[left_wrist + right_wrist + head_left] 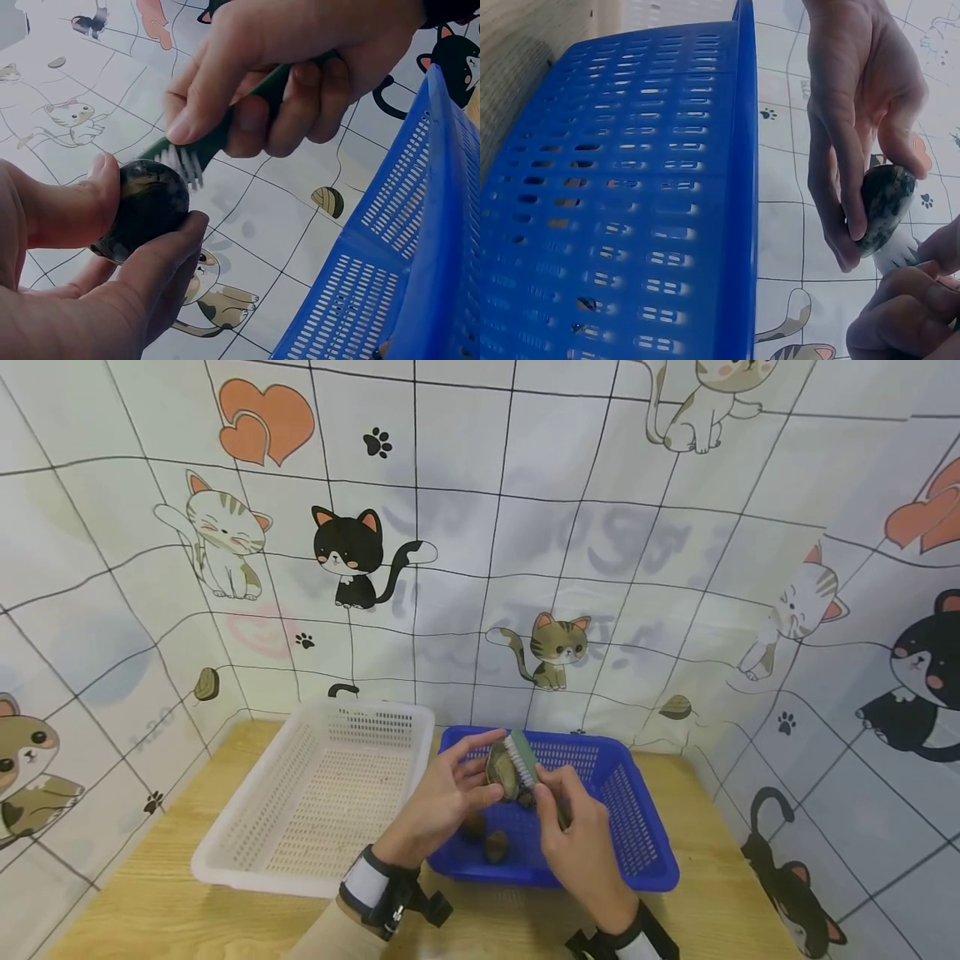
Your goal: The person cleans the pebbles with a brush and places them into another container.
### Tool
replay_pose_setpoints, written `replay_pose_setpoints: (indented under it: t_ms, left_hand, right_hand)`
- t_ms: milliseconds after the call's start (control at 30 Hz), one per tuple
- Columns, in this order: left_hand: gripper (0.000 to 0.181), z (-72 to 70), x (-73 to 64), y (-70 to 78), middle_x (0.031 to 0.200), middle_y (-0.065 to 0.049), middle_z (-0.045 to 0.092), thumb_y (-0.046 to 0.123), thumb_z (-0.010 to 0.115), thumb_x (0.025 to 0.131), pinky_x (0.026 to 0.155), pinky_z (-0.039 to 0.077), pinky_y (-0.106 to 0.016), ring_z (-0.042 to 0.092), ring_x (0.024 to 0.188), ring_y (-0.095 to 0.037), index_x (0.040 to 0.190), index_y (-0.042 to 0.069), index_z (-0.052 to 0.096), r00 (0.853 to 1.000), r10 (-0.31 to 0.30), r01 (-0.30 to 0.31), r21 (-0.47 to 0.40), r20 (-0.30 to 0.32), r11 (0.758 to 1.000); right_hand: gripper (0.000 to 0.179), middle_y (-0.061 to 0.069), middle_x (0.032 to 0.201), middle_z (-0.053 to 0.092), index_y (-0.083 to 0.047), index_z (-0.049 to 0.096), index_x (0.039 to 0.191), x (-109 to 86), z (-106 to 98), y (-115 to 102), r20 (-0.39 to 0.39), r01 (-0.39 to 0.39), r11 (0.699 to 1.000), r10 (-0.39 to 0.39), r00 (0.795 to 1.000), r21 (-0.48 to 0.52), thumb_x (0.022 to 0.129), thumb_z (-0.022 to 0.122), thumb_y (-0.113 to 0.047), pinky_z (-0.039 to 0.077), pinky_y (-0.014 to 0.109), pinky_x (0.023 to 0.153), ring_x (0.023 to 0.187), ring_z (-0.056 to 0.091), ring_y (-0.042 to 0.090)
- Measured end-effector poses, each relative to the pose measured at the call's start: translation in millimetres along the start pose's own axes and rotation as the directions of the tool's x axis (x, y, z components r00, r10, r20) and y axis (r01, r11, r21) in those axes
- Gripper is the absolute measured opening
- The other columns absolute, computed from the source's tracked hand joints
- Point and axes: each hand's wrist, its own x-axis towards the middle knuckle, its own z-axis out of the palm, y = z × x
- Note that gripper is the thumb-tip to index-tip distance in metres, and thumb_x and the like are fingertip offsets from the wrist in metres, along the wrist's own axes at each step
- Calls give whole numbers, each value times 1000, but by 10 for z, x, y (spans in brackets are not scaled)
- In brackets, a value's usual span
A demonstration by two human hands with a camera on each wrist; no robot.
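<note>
My left hand [442, 797] holds a dark, mottled, rounded shell [501, 771] between thumb and fingers, above the blue basket [666, 870]. In the left wrist view the shell [150, 206] looks green-black with pale patches. My right hand [576, 831] grips a green brush [525, 757], its white bristles [182, 165] against or very close to the shell's edge. From the right wrist view, the shell [887, 204] has a domed side, and the brush is mostly hidden by the right fingers. Brown rounded pieces [497, 846] lie in the blue basket below the hands.
A white plastic basket [213, 860] stands left of the blue one on the wooden table [168, 818]. Behind and on both sides rise walls covered in a cat-patterned sheet [465, 527]. Each wrist wears a strap with a camera.
</note>
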Motion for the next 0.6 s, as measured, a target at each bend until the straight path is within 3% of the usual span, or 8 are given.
replay_pose_setpoints:
  t_ms: [167, 233, 300, 400, 433, 467, 567, 600]
  left_hand:
    - [78, -22, -7, 13, 172, -30, 58, -10, 67, 110, 109, 65, -28, 67, 154, -36, 179, 15, 42, 1000, 11, -11, -12, -17, 1000]
    - [78, -27, -5, 7, 171, -30, 58, -11, 66, 109, 108, 66, -27, 69, 152, -35, 179, 15, 42, 999, 14, -14, -17, -30, 1000]
    - [78, -30, -4, 3, 171, -30, 58, -11, 66, 109, 108, 66, -27, 69, 152, -36, 178, 15, 43, 999, 15, -15, -16, -34, 1000]
    - [78, -27, -2, 1, 172, -28, 58, -9, 68, 109, 111, 66, -29, 67, 156, -38, 179, 16, 43, 1000, 8, -8, 0, -19, 1000]
    - [78, -24, -1, 1, 172, -27, 59, -8, 69, 109, 112, 65, -29, 66, 156, -38, 178, 17, 43, 1000, 3, -3, 5, -11, 1000]
    - [78, -20, -1, 1, 172, -27, 59, -8, 70, 109, 113, 65, -30, 65, 157, -39, 178, 17, 43, 1000, -1, 1, 10, -4, 1000]
    - [79, -9, -2, -1, 173, -26, 59, -7, 71, 108, 115, 65, -32, 65, 158, -40, 178, 17, 43, 1000, -10, 10, 17, 6, 1000]
    - [79, -8, -3, -1, 172, -26, 60, -7, 71, 108, 115, 65, -32, 65, 158, -40, 178, 17, 44, 1000, -11, 11, 14, 4, 1000]
  right_hand:
    - [11, 18, 132, 87, -6, 71, 117, -62, -32, -52, 21, -39, 999, 39, 999, -13, 112, 70, 4, 65, 25, 74, 113, 87, 35]
    - [12, 18, 128, 87, -7, 71, 115, -112, -37, -91, 34, -45, 999, 46, 998, -9, 112, 70, 4, 57, 22, 64, 92, 86, 28]
    - [13, 20, 128, 87, -8, 70, 113, -149, -31, -126, 40, -31, 1000, 31, 999, -3, 112, 70, 5, 51, 20, 61, 85, 83, 23]
    - [13, 22, 129, 86, -6, 69, 114, -141, -10, -147, 39, 1, 1000, -1, 999, 4, 111, 70, 6, 47, 17, 55, 67, 67, 12]
    - [12, 20, 124, 87, -6, 69, 114, -117, 0, -143, 38, 12, 1000, -12, 999, 5, 112, 69, 6, 47, 17, 55, 67, 66, 8]
    - [12, 22, 129, 86, -5, 69, 115, -96, 5, -135, 30, 20, 1000, -20, 999, 5, 111, 70, 7, 46, 16, 55, 68, 64, 4]
    - [11, 24, 131, 85, -3, 69, 117, -25, 14, -91, 30, 21, 1000, -21, 999, 0, 112, 69, 6, 40, 16, 49, 62, 43, -2]
    - [10, 24, 131, 85, -3, 69, 118, -13, 14, -77, 33, 19, 1000, -19, 999, -4, 112, 69, 6, 41, 17, 50, 63, 46, -1]
